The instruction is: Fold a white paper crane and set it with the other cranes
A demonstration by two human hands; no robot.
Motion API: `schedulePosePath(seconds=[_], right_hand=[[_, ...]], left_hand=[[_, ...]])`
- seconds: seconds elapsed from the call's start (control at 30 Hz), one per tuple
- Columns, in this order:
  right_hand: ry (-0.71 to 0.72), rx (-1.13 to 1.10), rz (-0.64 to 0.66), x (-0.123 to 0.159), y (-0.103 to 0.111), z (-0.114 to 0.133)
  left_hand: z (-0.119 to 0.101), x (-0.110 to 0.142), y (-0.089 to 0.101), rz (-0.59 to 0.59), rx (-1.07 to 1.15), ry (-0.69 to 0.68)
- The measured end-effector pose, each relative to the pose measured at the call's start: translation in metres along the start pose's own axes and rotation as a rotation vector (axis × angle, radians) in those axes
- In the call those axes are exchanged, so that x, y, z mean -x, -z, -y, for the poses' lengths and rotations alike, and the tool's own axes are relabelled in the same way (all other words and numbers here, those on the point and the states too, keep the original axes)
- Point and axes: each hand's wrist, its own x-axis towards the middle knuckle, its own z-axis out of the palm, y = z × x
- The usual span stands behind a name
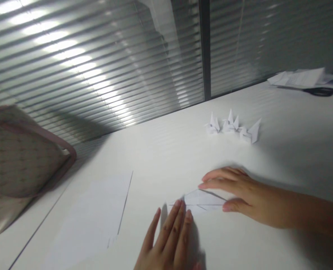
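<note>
black scissors (320, 92) beside papers (297, 78), quilted bag (20, 152)

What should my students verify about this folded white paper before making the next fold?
1. Folded white paper piece held: ok, the right hand has it between thumb and fingers.
2. Left hand steadying it: cannot tell, its fingertips reach the paper's left end, but contact is unclear.
3. Creases sharp: cannot tell, too blurred.
4. Three white origami cranes clear of the hands: ok, they stand beyond them.
5. Flat white paper sheet apart from the folded piece: ok, it lies to the left.
</note>
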Motion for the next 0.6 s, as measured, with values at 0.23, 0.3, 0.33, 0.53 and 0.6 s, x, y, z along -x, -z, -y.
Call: schedulePosePath(seconds=[0.23,0.3,0.33,0.53,0.6], right_hand=[[0.288,0.279,0.023,0.010,0.000,0.007],[0.354,0.389,-0.061,0.012,-0.007,0.013],[0.383,0.419,-0.142,0.013,-0.011,0.015],[0.464,0.594,-0.357,0.014,-0.030,0.013],[0.500,0.603,-0.355,0.015,-0.028,0.010]], left_hand=[[0.021,-0.026,-0.007,0.155,0.203,0.124],[0.021,-0.034,-0.009,0.175,0.276,0.178],[0.019,-0.036,-0.010,0.164,0.306,0.201],[0.000,-0.034,-0.010,-0.178,0.445,0.176],[-0.003,-0.032,-0.008,-0.205,0.473,0.100]])
